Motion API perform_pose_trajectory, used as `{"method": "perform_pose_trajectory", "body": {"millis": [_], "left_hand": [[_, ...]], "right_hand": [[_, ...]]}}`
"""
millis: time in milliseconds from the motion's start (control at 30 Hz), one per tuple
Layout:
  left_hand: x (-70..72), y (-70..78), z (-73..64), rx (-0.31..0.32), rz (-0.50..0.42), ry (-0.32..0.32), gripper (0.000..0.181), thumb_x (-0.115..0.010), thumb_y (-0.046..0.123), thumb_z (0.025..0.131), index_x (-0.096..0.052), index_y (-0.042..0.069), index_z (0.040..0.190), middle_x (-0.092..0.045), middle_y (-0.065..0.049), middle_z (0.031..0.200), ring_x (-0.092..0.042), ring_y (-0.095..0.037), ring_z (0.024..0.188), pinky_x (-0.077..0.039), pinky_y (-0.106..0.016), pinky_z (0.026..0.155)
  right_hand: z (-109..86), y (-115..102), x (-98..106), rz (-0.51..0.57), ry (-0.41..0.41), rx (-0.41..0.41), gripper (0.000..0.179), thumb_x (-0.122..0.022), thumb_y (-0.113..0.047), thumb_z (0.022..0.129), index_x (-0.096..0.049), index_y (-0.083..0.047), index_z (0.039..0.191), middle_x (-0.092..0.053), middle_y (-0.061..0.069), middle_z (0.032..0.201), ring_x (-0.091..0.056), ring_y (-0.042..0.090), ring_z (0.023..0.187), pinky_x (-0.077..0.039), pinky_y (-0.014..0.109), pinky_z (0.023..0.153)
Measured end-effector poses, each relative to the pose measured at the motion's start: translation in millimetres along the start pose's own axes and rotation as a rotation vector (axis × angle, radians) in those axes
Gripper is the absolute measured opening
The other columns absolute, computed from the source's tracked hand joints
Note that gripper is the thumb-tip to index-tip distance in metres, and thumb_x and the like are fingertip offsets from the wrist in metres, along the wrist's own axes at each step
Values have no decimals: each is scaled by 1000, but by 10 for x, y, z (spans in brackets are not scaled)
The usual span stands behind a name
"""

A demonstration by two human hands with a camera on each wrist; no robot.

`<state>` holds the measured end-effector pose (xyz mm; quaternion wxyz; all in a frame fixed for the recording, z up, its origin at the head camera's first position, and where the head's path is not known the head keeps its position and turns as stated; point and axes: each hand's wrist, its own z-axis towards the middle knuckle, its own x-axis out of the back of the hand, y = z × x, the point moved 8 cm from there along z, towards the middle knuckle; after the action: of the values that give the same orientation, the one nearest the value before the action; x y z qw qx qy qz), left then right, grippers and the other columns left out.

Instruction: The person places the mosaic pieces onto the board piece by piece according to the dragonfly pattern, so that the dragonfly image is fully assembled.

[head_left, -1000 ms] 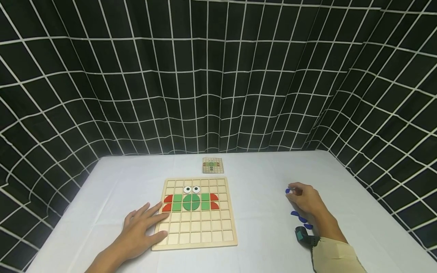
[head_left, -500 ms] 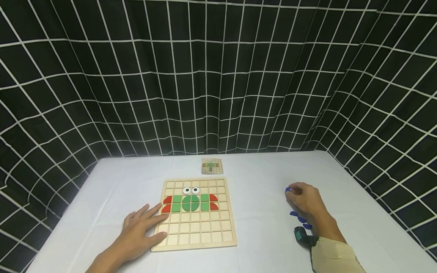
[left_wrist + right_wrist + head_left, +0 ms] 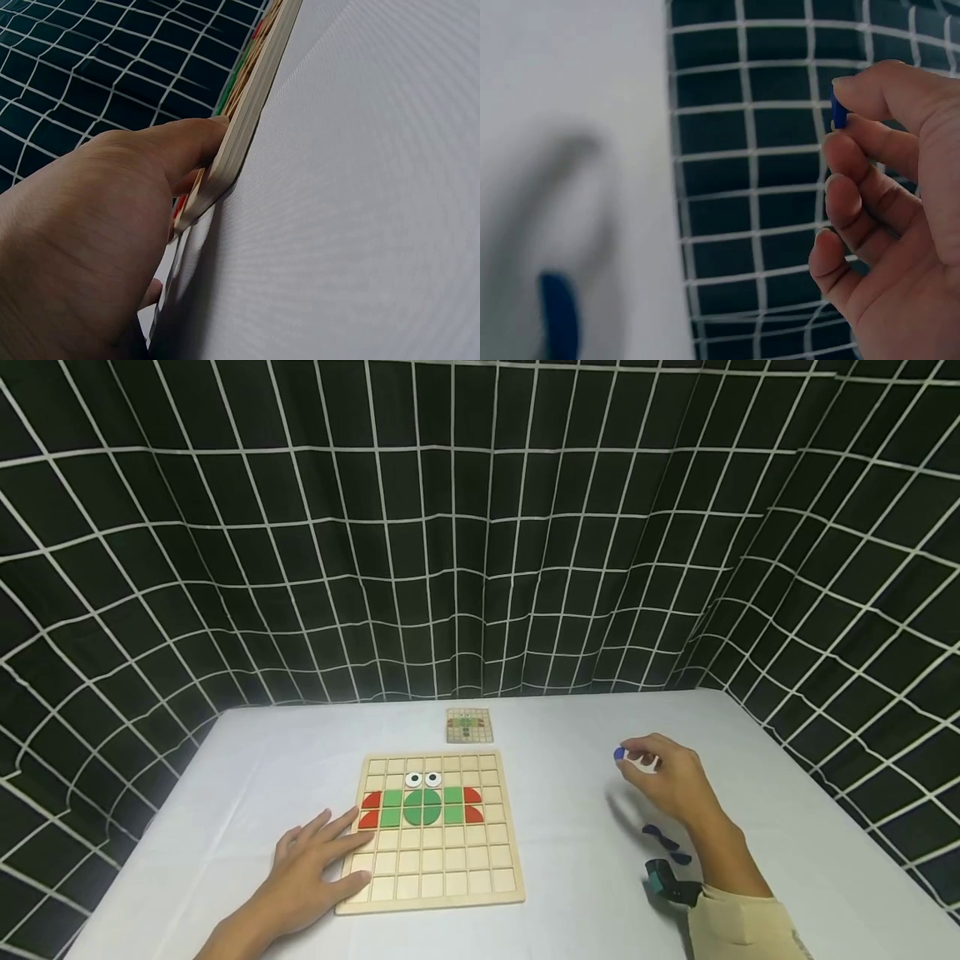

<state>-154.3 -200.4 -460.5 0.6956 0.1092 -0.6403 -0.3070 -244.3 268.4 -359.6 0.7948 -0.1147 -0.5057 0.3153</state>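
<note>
My right hand (image 3: 667, 777) pinches a small blue piece (image 3: 619, 753) between thumb and index finger, raised above the table with its shadow below. In the right wrist view the blue piece (image 3: 838, 109) shows edge-on between the fingertips. My left hand (image 3: 311, 868) lies with spread fingers over the left edge of a wooden grid board (image 3: 427, 882). The left wrist view shows the thumb (image 3: 191, 142) on the edge of the board (image 3: 251, 112). On the board sit two eye discs (image 3: 423, 780), a green circle (image 3: 422, 807), green squares (image 3: 392, 808) and red quarter pieces (image 3: 473, 814) at both sides.
Several more blue pieces (image 3: 662, 837) lie on the white table (image 3: 577, 860) beneath the right forearm. Behind the board lies a small pattern card (image 3: 469, 726) with a similar picture. A black curtain with white grid lines (image 3: 480, 527) surrounds the table.
My right hand has lifted off the table with the blue piece and shifted slightly left and away from me. The left hand stays in place on the board.
</note>
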Motion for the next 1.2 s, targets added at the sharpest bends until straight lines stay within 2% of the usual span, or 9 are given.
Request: {"method": "perform_pose_trajectory", "body": {"millis": [300,633,767,933,1200], "left_hand": [[6,7,-12,4,17,1,53,-83,46,95,-76,18,140,-51,-10,165,-33,-51,154,-15,-76,117],[20,16,-21,-31,16,39,52,-82,44,95,-77,16,138,-53,-10,163,-35,-52,153,-17,-76,116],[35,28,-17,-41,20,48,51,-82,42,95,-77,16,137,-54,-10,163,-35,-53,152,-17,-77,116],[35,40,-9,-44,13,42,51,-83,42,94,-77,16,137,-54,-11,162,-35,-52,152,-17,-76,115],[32,34,-16,-35,4,43,51,-84,42,94,-77,16,137,-54,-13,162,-36,-53,152,-17,-76,115]], "right_hand": [[-4,-621,130,46,77,171,24,-88,5,84,-82,-4,106,-75,-3,93,-64,23,87,-55,40,74],[-40,-1242,42,115,86,312,29,-89,9,79,-81,-5,103,-76,-2,93,-67,21,85,-58,44,71],[-67,-1429,-50,168,77,356,30,-90,9,78,-81,-6,103,-76,0,93,-67,23,84,-58,41,71],[-103,-1627,-211,217,43,358,29,-89,7,80,-82,-7,105,-76,-2,95,-67,21,86,-57,39,71],[-140,-1895,-627,299,-50,391,19,-85,4,85,-80,-6,102,-75,0,94,-67,21,88,-58,37,76]]}}
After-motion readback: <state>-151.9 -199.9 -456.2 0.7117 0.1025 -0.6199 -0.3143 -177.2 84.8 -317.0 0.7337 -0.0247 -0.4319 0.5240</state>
